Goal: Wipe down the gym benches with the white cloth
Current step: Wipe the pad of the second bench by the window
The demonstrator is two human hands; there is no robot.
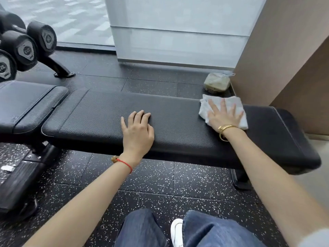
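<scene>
A long black padded gym bench [99, 113] runs across the view from left to right. The white cloth [204, 108] lies flat on the pad toward its right end. My right hand [223, 116] presses on the cloth with straight, spread fingers. Near the pad's middle, my left hand [138, 130] rests on the bare leather, its fingers slightly bent and holding nothing. The bench's dark foot [242, 180] shows below the right end.
A second black bench pad [26, 102] adjoins at the left. Black dumbbells on a rack [26, 49] stand at the far left. A bagged greenish bundle [216, 82] sits on the floor behind the bench by a brown wall [277, 50]. Speckled rubber flooring [151, 184] lies below.
</scene>
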